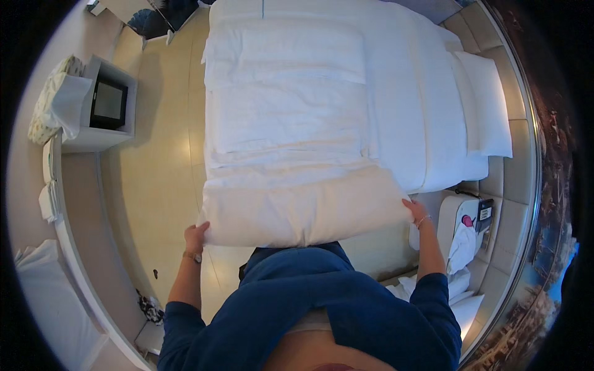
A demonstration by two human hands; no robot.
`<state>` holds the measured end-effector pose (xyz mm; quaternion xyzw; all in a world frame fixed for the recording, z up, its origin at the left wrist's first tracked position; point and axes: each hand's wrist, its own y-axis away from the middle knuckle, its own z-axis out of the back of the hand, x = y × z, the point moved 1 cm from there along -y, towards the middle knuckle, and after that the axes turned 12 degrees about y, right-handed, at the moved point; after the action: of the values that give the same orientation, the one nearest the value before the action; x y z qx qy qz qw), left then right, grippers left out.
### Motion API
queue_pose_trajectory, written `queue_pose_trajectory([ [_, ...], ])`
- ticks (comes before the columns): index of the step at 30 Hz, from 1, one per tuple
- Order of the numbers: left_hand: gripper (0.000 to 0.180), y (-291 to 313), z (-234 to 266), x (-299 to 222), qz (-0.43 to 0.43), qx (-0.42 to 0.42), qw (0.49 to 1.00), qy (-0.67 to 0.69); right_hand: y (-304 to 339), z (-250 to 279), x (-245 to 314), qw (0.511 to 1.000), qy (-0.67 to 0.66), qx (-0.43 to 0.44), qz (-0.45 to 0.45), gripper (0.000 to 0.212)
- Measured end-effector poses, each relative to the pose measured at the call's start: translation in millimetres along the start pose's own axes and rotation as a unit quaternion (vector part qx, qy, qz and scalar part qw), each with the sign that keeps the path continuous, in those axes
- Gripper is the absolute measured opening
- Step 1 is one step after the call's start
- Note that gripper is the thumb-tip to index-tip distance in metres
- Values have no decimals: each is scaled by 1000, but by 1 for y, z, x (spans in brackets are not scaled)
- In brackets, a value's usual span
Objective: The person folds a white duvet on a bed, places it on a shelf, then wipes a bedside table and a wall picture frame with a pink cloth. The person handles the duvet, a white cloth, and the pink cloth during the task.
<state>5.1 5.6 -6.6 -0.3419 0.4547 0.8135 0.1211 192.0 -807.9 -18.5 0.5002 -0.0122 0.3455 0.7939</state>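
A white duvet (pixel 303 207) lies folded in layers across the near half of the bed. Its near end is lifted and stretched toward me, sagging a little in the middle by my waist. My left hand (pixel 196 238) is closed on the near left corner, with a watch on that wrist. At the right corner my right hand (pixel 416 211) grips the cloth between thumb and fingers; a bracelet circles that wrist. Farther back, more folded white bedding (pixel 284 117) rests on the white sheet (pixel 399 111). A white pillow (pixel 489 102) leans at the headboard on the right.
A padded headboard (pixel 515 148) runs along the right. Beside it stands a nightstand (pixel 450 216) with a telephone (pixel 486 213) and white cloth. On the left are a cabinet holding a black safe (pixel 109 104) and a long desk (pixel 83 278). Tiled floor (pixel 167 179) lies between.
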Motion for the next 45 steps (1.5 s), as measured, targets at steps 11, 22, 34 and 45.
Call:
queue_pose_trajectory([
  [11, 14, -177, -52, -208, 33, 43, 978, 200, -144, 50, 239, 937, -342, 72, 18, 29],
  [22, 75, -218, -104, -152, -89, -41, 992, 85, -173, -24, 224, 995, 47, -85, -1, 83],
  [34, 66, -294, -194, -213, -48, 85, 978, 186, -279, -71, 232, 984, -118, -65, 116, 74],
  [45, 60, -225, -120, -188, -19, 125, 964, 233, -177, -58, 218, 975, -190, -109, 45, 52],
])
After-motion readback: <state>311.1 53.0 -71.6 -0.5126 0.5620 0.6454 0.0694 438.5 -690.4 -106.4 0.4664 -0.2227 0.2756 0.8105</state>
